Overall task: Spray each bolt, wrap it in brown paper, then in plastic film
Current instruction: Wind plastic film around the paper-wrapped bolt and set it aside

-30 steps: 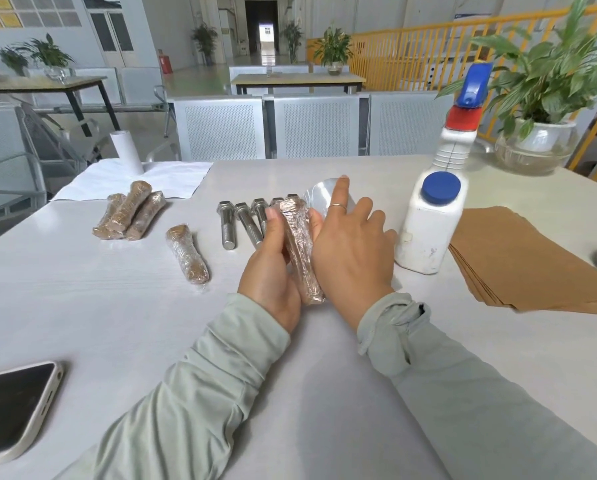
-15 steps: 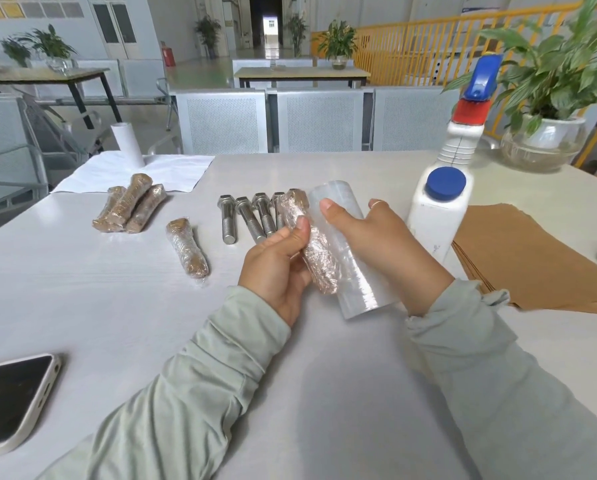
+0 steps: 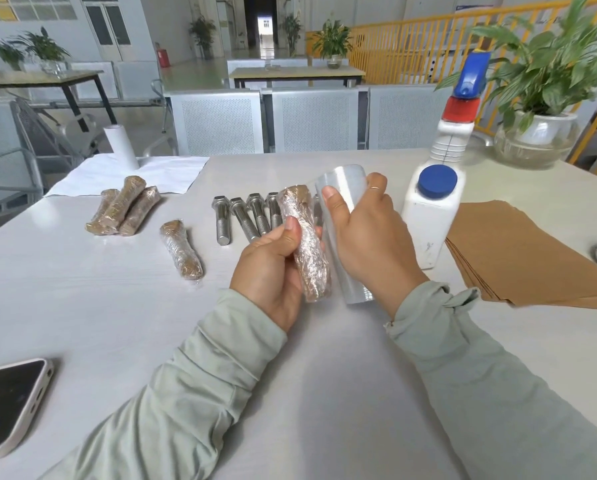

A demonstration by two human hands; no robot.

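Here the left hand (image 3: 273, 268) holds a wrapped bolt (image 3: 305, 244) above the bench (image 3: 82, 306) — the thumb lies curled over the front of the bundle and the fingers close round it from behind, so the grip is narrow and full. The bolt is in brown paper with clear film already over it, standing tilted, its broad head end up and away from the person. Just beside it, touching along its right side, is the roll of plastic film (image 3: 342, 216), held in the right hand (image 3: 369, 244); the thumb presses on the roll's near face and the fingers wrap round the back, one of them wearing a ring. That grip too is closed on what it holds.

Behind the hands a row of bare bolts (image 3: 241, 216) lies side by side on the bench, heads away. To their left lies one finished wrapped bolt (image 3: 181, 251) on its own, and further left a pile of three more (image 3: 124, 211) — resting against each other near a white sheet (image 3: 127, 174) with a white roll (image 3: 120, 147) standing on it.

Right of the hands stands a white bottle with a blue cap (image 3: 432, 216), a spray bottle (image 3: 458, 126) close behind it. A stack of brown paper (image 3: 518, 251) lies further right. A phone (image 3: 10, 407) lies at the near left edge
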